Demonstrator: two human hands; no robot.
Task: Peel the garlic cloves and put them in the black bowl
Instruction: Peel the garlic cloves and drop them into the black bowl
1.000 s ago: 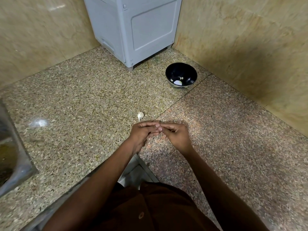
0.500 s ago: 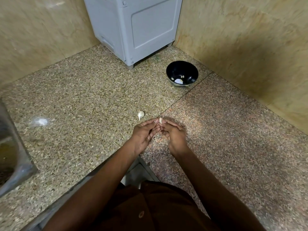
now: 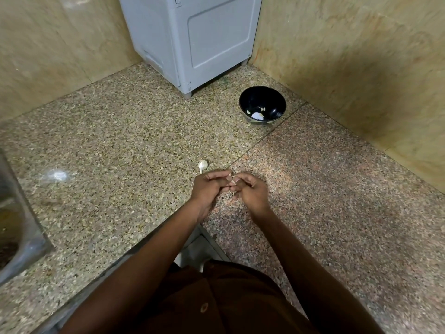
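My left hand (image 3: pixel 209 189) and my right hand (image 3: pixel 250 192) meet fingertip to fingertip just above the granite counter. Between them they pinch a small pale garlic clove (image 3: pixel 230 178), mostly hidden by the fingers. An unpeeled whitish garlic clove (image 3: pixel 202 165) lies on the counter just beyond my left hand. The black bowl (image 3: pixel 277 102) stands farther back to the right, near the corner, with a few pale garlic pieces (image 3: pixel 257 114) inside.
A grey appliance (image 3: pixel 192 39) stands at the back against the tiled walls. A steel sink (image 3: pixel 16 220) is set into the counter at the left edge. The counter's inner corner edge (image 3: pixel 204 235) lies just below my wrists.
Both hands have stayed in the same spot, working the clove between the fingertips. The clove that showed above the fingers half a second ago is now more covered.
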